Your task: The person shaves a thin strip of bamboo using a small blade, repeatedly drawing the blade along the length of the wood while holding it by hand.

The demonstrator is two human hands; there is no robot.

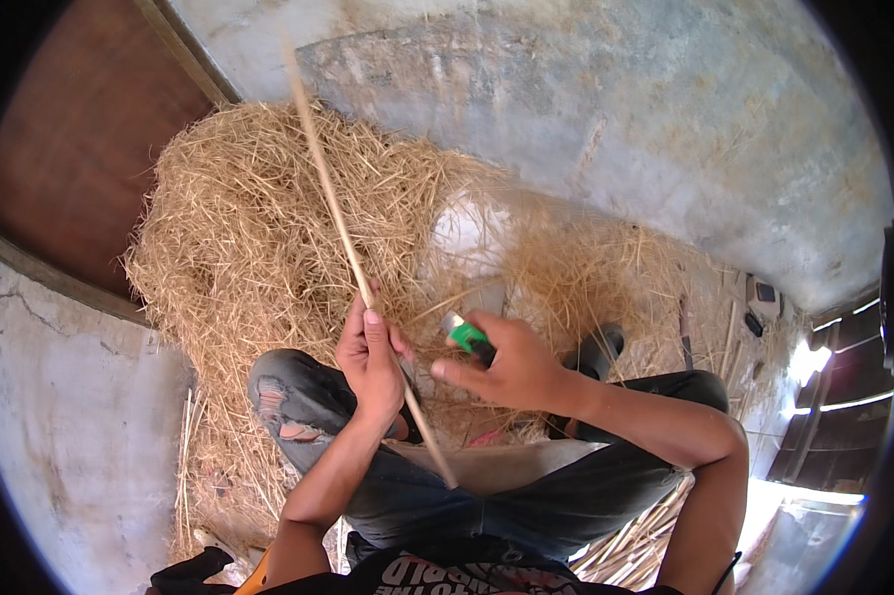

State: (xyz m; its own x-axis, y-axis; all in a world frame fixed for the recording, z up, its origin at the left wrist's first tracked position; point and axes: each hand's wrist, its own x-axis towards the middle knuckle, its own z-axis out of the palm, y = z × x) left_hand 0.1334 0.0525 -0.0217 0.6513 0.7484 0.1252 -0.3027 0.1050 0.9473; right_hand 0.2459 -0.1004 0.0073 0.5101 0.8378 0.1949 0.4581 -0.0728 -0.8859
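Note:
My left hand (370, 359) is closed around a long, thin, pale stick (335, 202), which looks like split bamboo or cane. The stick slants from over my lap up toward the far left, and its far end is blurred. In my right hand (514, 363), just right of the stick, is a small green-and-black tool (469, 337) with a pale tip. Its exact kind is hard to make out. The tool is apart from the stick. A piece of greyish cloth or sheet (511, 466) lies across my lap between my knees.
A large heap of straw-coloured shavings (234, 223) lies ahead and to the left, against a grey wall (586, 109). A brown panel (65, 139) stands at far left. Several pale sticks (637, 535) lie by my right thigh. A small dark device (764, 293) sits at far right.

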